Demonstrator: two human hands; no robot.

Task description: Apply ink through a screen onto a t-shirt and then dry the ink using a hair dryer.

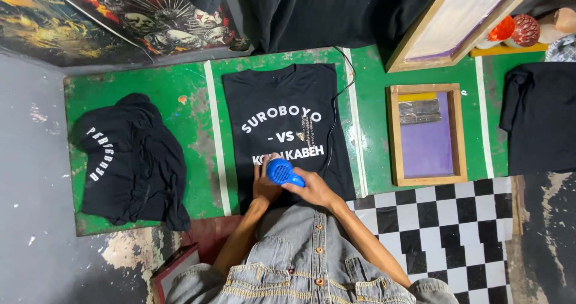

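Dryer: small blue hair dryer (pixel 283 172), which we grip in our right hand (pixel 313 189), fingers wrapped round its handle, nozzle aimed down at the cloth just beyond our fingertips
Left hand: our left hand (pixel 264 183) lies flat on the shirt right beside the dryer, fingers spread and holding nothing, only pressing the fabric
Shirt: black T-shirt (pixel 288 127) spread flat on the green bench (pixel 198 136), reaching away from our fingers toward the collar
Progress: white print (pixel 282 135) already sits on the shirt in three lines; we judge the printing done and the drying under way at the lowest line, the upper lines farther from our fingers perhaps yet to be dried
Cord: thin dark cable (pixel 342 100) running up the shirt's right edge, away from our right hand
Left of our fingers: crumpled black shirt (pixel 132 160) with a white curved print, well apart
Right of our fingers: wooden screen frame (pixel 427 135) with purple mesh, a grey squeegee resting in its far end; beyond it a second, tilted frame (pixel 462 16)
Far right: another black garment (pixel 540 115)
Signs: painted posters (pixel 120 13) with skulls, beyond the bench to the left
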